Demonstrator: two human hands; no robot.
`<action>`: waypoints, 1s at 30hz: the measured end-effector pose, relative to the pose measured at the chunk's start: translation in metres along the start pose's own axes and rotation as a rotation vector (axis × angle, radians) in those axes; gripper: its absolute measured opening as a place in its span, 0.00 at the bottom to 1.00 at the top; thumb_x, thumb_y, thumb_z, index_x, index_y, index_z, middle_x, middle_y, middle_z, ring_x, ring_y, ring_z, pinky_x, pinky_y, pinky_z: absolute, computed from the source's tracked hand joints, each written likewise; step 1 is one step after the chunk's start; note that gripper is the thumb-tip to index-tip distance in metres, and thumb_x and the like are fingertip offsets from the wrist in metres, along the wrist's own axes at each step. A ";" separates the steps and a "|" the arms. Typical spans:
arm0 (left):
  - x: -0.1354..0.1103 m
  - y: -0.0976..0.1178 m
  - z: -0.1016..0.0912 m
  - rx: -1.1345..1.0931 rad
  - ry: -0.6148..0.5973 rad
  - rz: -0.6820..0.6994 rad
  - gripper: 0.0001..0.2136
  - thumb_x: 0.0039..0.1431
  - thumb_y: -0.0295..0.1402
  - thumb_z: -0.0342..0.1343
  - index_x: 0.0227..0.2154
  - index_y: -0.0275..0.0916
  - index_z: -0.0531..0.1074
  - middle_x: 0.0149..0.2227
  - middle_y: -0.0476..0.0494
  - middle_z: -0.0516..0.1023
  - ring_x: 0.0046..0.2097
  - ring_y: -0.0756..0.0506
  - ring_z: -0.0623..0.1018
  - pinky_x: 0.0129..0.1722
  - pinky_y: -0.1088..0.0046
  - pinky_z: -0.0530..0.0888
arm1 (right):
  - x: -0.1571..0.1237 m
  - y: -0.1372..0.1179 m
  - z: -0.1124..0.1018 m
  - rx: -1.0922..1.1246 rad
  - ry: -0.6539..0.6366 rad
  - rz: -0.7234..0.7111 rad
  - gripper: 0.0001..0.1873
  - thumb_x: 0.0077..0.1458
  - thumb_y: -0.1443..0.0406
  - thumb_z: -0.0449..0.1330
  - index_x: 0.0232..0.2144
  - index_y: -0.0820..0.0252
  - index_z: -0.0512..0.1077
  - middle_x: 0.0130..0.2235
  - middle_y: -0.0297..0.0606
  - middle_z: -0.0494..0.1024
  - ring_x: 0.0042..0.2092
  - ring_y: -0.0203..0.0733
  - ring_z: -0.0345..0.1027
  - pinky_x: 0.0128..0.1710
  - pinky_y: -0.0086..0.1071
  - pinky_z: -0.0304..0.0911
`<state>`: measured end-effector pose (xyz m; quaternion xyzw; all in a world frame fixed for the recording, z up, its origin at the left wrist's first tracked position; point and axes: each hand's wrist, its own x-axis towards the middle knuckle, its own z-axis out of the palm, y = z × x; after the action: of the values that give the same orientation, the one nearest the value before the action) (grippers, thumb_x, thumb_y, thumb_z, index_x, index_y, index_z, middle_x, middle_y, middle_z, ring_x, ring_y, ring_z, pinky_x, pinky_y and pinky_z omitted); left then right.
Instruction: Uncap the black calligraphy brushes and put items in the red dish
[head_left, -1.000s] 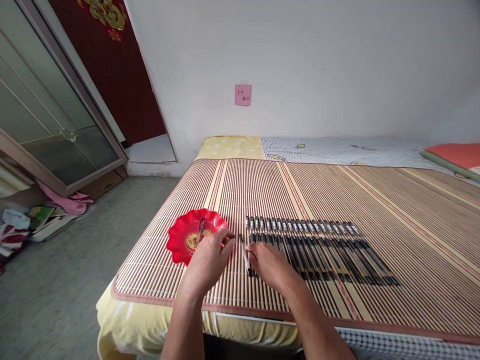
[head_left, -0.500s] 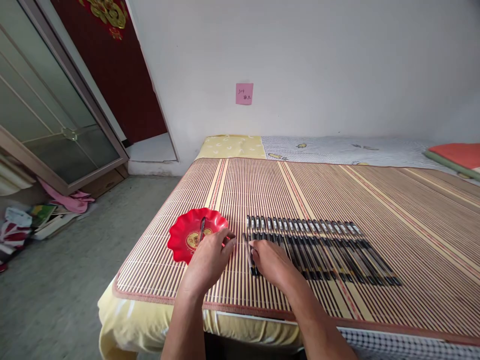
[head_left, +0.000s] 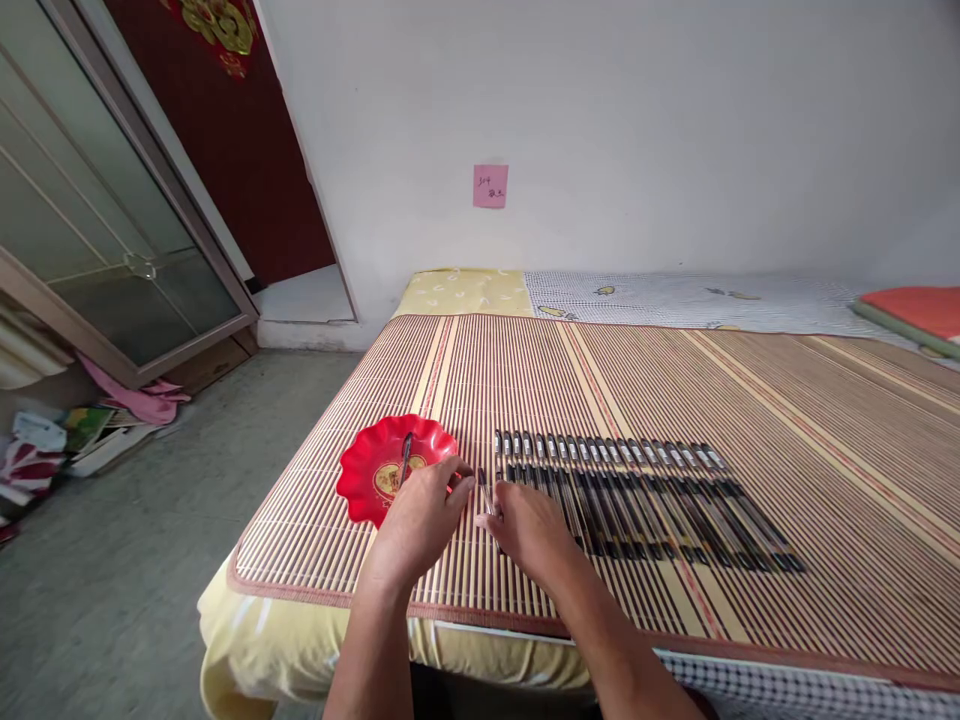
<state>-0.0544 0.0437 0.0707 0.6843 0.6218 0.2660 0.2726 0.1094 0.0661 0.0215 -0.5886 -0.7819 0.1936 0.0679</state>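
A slim pen (head_left: 485, 490) with a dark upper end tilts between my two hands, its lower part in the grip of my right hand (head_left: 526, 518). My left hand (head_left: 426, 505) hovers over the right side of a red scalloped plate (head_left: 352, 490), fingers loosely curved and thumb a little apart, with nothing seen in them. The left fingertips are close to the pen's upper end. Inside the plate lies one dark pen (head_left: 406, 458). Right of my hands, a long row of black-capped clear pens (head_left: 652, 510) lies side by side, partly hidden by my right hand.
A striped bamboo mat (head_left: 510, 370) covers the bed, with yellow bedding (head_left: 300, 640) hanging at its front edge. Folded orange and green cloth (head_left: 915, 312) lies far right. A pink note (head_left: 490, 187) is on the wall. Books and cloths (head_left: 105, 425) are on the left floor.
My right hand has shifted slightly left, taking the pen away from the row's left end toward my left hand. The left hand has barely moved.
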 end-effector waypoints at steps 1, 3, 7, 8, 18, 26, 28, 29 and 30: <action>0.000 0.000 0.000 -0.001 0.000 0.002 0.11 0.66 0.35 0.49 0.40 0.41 0.76 0.38 0.44 0.83 0.41 0.41 0.80 0.40 0.66 0.67 | 0.001 -0.001 0.004 -0.015 0.014 0.000 0.07 0.62 0.63 0.62 0.35 0.62 0.76 0.36 0.44 0.82 0.38 0.45 0.77 0.35 0.33 0.60; 0.000 0.000 0.000 -0.007 -0.002 0.007 0.10 0.66 0.35 0.49 0.39 0.41 0.76 0.38 0.44 0.83 0.41 0.41 0.80 0.40 0.66 0.67 | 0.001 -0.002 0.011 -0.035 0.031 0.000 0.06 0.62 0.66 0.60 0.36 0.62 0.77 0.36 0.45 0.82 0.39 0.44 0.77 0.36 0.33 0.61; 0.001 -0.001 0.001 -0.015 0.000 0.015 0.10 0.66 0.35 0.50 0.38 0.41 0.77 0.38 0.44 0.83 0.40 0.41 0.80 0.39 0.66 0.67 | 0.000 -0.005 0.015 -0.033 0.035 -0.004 0.06 0.59 0.66 0.61 0.34 0.63 0.77 0.36 0.46 0.81 0.39 0.45 0.76 0.36 0.34 0.61; 0.001 -0.002 0.001 -0.018 0.005 0.018 0.10 0.66 0.35 0.50 0.37 0.41 0.77 0.37 0.43 0.83 0.40 0.41 0.80 0.39 0.66 0.67 | -0.001 -0.005 0.013 -0.016 0.034 -0.004 0.05 0.58 0.67 0.61 0.33 0.63 0.77 0.35 0.46 0.81 0.38 0.45 0.76 0.35 0.33 0.61; 0.011 -0.005 0.022 -0.388 -0.032 0.012 0.15 0.66 0.43 0.52 0.29 0.38 0.74 0.25 0.48 0.74 0.27 0.48 0.70 0.27 0.73 0.63 | -0.008 0.013 -0.035 0.647 0.134 -0.136 0.12 0.59 0.66 0.57 0.22 0.59 0.66 0.21 0.28 0.65 0.24 0.31 0.55 0.24 0.28 0.48; 0.018 -0.015 0.020 -0.883 0.183 -0.034 0.16 0.59 0.46 0.63 0.33 0.36 0.75 0.29 0.48 0.76 0.31 0.49 0.75 0.33 0.74 0.74 | -0.007 0.011 -0.035 0.548 0.211 -0.174 0.14 0.65 0.62 0.54 0.34 0.61 0.77 0.27 0.35 0.76 0.28 0.36 0.65 0.29 0.30 0.54; 0.017 -0.021 0.013 -0.903 0.297 -0.053 0.17 0.58 0.47 0.64 0.34 0.36 0.76 0.29 0.48 0.76 0.31 0.49 0.76 0.34 0.73 0.76 | -0.004 0.020 -0.033 0.404 0.201 -0.109 0.15 0.65 0.66 0.52 0.40 0.61 0.79 0.35 0.41 0.82 0.34 0.40 0.72 0.34 0.31 0.59; 0.017 -0.023 0.010 -0.901 0.329 -0.053 0.17 0.58 0.48 0.64 0.33 0.36 0.76 0.28 0.48 0.76 0.30 0.49 0.76 0.34 0.74 0.76 | -0.003 0.024 -0.032 0.348 0.173 -0.082 0.16 0.65 0.68 0.52 0.42 0.62 0.80 0.39 0.44 0.83 0.37 0.41 0.74 0.36 0.32 0.61; 0.016 -0.024 0.008 -0.899 0.346 -0.051 0.17 0.58 0.48 0.64 0.33 0.36 0.76 0.27 0.49 0.75 0.30 0.49 0.76 0.33 0.74 0.75 | -0.002 0.026 -0.030 0.304 0.139 -0.062 0.16 0.66 0.68 0.52 0.43 0.62 0.80 0.42 0.45 0.83 0.40 0.43 0.76 0.38 0.32 0.62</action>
<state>-0.0646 0.0611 0.0485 0.4289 0.4983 0.6115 0.4403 0.1437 0.0773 0.0392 -0.5593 -0.7548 0.2661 0.2161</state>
